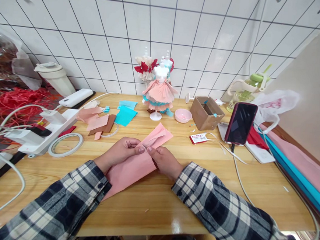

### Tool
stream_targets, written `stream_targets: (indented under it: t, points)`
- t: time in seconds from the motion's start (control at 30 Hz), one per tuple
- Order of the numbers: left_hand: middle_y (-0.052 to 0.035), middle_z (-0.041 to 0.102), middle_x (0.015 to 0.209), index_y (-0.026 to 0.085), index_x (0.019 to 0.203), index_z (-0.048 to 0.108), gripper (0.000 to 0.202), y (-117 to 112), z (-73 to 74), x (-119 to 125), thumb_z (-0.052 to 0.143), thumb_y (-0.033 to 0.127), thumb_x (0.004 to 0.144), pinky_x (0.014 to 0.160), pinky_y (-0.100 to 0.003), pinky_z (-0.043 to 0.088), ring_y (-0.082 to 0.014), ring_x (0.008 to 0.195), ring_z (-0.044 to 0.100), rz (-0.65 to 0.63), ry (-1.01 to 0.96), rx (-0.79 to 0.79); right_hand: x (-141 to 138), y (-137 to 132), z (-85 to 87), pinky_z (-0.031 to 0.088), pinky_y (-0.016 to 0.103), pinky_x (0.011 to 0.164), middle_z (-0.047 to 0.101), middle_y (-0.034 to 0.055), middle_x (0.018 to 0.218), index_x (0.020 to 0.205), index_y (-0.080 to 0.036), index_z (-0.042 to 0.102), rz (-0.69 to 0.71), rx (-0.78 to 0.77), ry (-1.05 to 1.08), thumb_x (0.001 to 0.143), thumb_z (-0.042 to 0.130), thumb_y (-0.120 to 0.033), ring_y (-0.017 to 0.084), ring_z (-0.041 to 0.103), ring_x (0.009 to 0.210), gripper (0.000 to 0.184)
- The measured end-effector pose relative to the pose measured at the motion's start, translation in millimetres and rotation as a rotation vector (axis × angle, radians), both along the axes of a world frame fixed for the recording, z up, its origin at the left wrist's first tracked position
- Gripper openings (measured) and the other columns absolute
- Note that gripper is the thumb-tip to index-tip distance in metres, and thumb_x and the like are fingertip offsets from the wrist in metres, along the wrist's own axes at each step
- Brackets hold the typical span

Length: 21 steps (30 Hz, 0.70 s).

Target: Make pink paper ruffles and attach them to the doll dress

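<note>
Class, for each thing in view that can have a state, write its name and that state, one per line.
Pink paper, creased, held
Left hand, pinching the paper
Right hand, pinching the paper
Cardboard box, open-topped
Pink bowl, uncovered
Phone, propped up, cable plugged in
White tumbler, lidded
Tape roll, lying flat
Power strip, plugs inserted
Front mannequin, upright, dressed
Green-topped bottle, lid on

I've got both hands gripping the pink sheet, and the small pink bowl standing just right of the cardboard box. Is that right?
Not quite: in the head view, the small pink bowl stands just left of the cardboard box. The left hand and right hand do both grip the pink sheet.
</note>
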<state>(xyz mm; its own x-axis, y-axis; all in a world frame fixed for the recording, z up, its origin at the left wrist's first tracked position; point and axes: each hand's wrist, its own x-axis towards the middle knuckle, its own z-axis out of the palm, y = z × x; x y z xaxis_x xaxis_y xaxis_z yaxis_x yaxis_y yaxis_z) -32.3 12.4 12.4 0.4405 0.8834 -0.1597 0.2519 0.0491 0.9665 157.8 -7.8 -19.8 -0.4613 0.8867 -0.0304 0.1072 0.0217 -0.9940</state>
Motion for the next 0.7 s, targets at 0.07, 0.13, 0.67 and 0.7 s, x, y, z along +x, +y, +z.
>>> stream_targets:
  t: [0.07, 0.13, 0.67, 0.7]
  points:
    - [0.0014, 0.064, 0.070, 0.014, 0.071, 0.068, 0.033, 0.2, -0.4, -0.6, 0.074, 0.046, 0.071, 0.056, -0.020, 0.039, -0.0117, 0.064, 0.052, 0.004, 0.003, 0.000, 0.0, 0.8, -0.8, 0.045, 0.028, 0.078, 0.069, 0.0063, 0.086, 0.092, -0.013, 0.069, -0.009, 0.008, -0.041, 0.091, 0.038, -0.062, 0.020, 0.061, 0.087, 0.057]
    - [0.0014, 0.064, 0.070, 0.014, 0.072, 0.068, 0.032, 0.5, -0.8, -1.1, 0.074, 0.046, 0.071, 0.057, -0.020, 0.040, -0.0118, 0.064, 0.052, 0.009, 0.000, -0.012, -0.1, 1.3, -1.3, 0.044, 0.026, 0.071, 0.066, 0.0056, 0.080, 0.085, -0.013, 0.067, -0.017, 0.013, -0.079, 0.091, 0.038, -0.061, 0.018, 0.060, 0.080, 0.057]
    - [-0.0012, 0.067, 0.074, 0.014, 0.079, 0.069, 0.034, 2.5, -5.2, -9.4, 0.071, 0.048, 0.076, 0.061, -0.021, 0.044, -0.0128, 0.066, 0.056, -0.035, -0.083, -0.161, 0.7, -1.9, 10.1, 0.031, 0.023, 0.052, 0.039, -0.0043, 0.050, 0.067, -0.019, 0.048, -0.042, -0.129, -0.121, 0.090, 0.039, -0.064, 0.011, 0.041, 0.051, 0.051]
    - [-0.0006, 0.065, 0.071, 0.013, 0.076, 0.069, 0.034, 2.6, -4.9, -9.1, 0.071, 0.048, 0.076, 0.059, -0.021, 0.043, -0.0120, 0.064, 0.054, -0.041, -0.065, -0.138, 0.6, -1.8, 9.4, 0.030, 0.023, 0.052, 0.039, -0.0044, 0.050, 0.066, -0.020, 0.047, -0.043, -0.128, -0.129, 0.090, 0.039, -0.063, 0.011, 0.040, 0.051, 0.050]
